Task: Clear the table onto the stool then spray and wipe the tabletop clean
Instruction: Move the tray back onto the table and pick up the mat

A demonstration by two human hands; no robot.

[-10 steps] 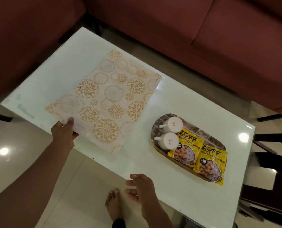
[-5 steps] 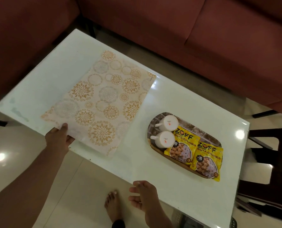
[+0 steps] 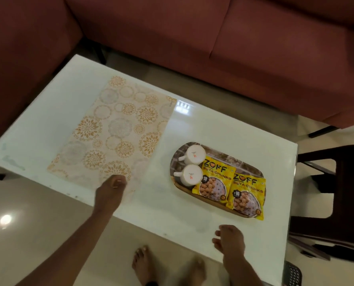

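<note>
1. Maroon sofa point(image 3: 254, 48) wraps the far and left sides of your white table point(image 3: 223, 124), over pale glossy floor tiles.
2. Your left hand point(image 3: 112, 190) lies at the near edge of the mat point(image 3: 118, 131), close to its near right corner. The fingers are bent and drawn together, tips pressing down on the mat; whether the thumb sits under the edge you cannot tell from this view. A thin ring shows on one finger.
3. Your right hand point(image 3: 229, 238) hangs over the near table edge, fingers loosely curled and slightly apart, holding nothing. Whether it touches the tabletop cannot be told.
4. One mat: cream with gold and grey flower rounds, lying flat and slightly askew on the left half of the table, its near right corner at the table's near edge.
5. One oval tray point(image 3: 219, 157) sits on the right half, well apart from both hands and just clear of the mat.
6. Two white cups point(image 3: 193, 154) stand upside down, side by side at the tray's left end, handles pointing left.
7. Two yellow packets point(image 3: 215, 182) marked "ZOFF SOYA CHUNKS" lie flat beside the cups; the right one overhangs the tray's near rim.
8. One dark stool point(image 3: 337, 193) stands just beside the table's right end, nothing on the part you can see.
9. Your two bare feet point(image 3: 143, 263) show on the floor below the near edge, between your arms.
</note>
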